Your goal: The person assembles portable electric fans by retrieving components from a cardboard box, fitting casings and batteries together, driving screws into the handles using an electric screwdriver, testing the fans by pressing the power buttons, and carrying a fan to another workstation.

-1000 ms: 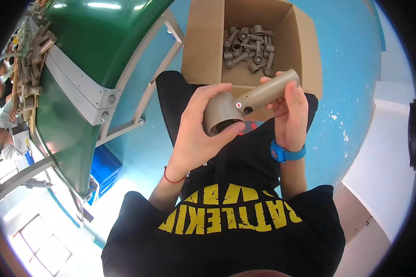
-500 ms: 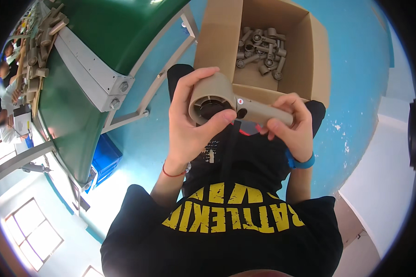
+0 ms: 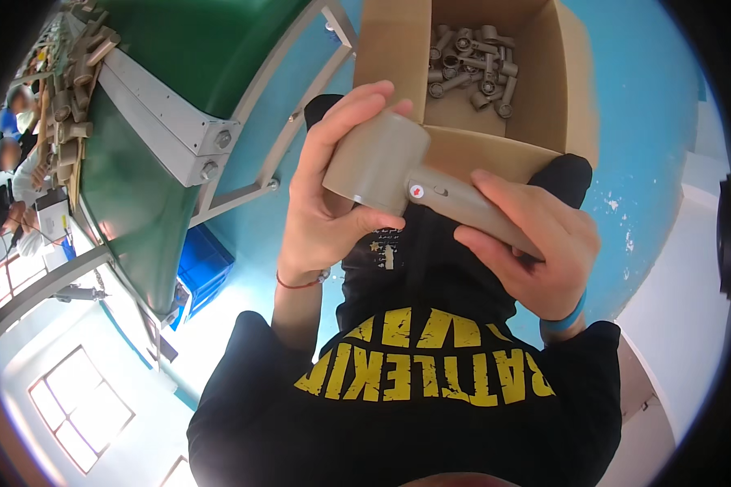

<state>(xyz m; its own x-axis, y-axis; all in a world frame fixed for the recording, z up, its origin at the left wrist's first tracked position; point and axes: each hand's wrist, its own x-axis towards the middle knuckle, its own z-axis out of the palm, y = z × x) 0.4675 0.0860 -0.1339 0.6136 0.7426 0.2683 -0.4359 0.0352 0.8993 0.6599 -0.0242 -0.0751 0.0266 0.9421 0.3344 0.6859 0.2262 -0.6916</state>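
Observation:
A beige-brown hair dryer (image 3: 380,162) with a wide round barrel and a straight handle is held in front of my torso, above my lap. My left hand (image 3: 315,191) grips the barrel, fingers over its far side and thumb on its near edge. My right hand (image 3: 548,243) is wrapped round the handle's lower end, fingers above and thumb below. A small round sticker with a red mark sits on the handle near the barrel, beside a small dark slot. The barrel's open end is turned out of sight.
Just beyond my knees stands an open cardboard box (image 3: 391,49) with several similar hair dryers (image 3: 481,69) inside. A green-topped bench (image 3: 126,191) with a metal frame runs along the left, more beige parts (image 3: 75,105) at its far edge. Blue crates (image 3: 203,268) are below it. Other people work at far left.
The hair dryer has been rolled so its open end no longer shows and its handle slants down to the right. My right hand has moved right and nearer, re-gripping the handle from above.

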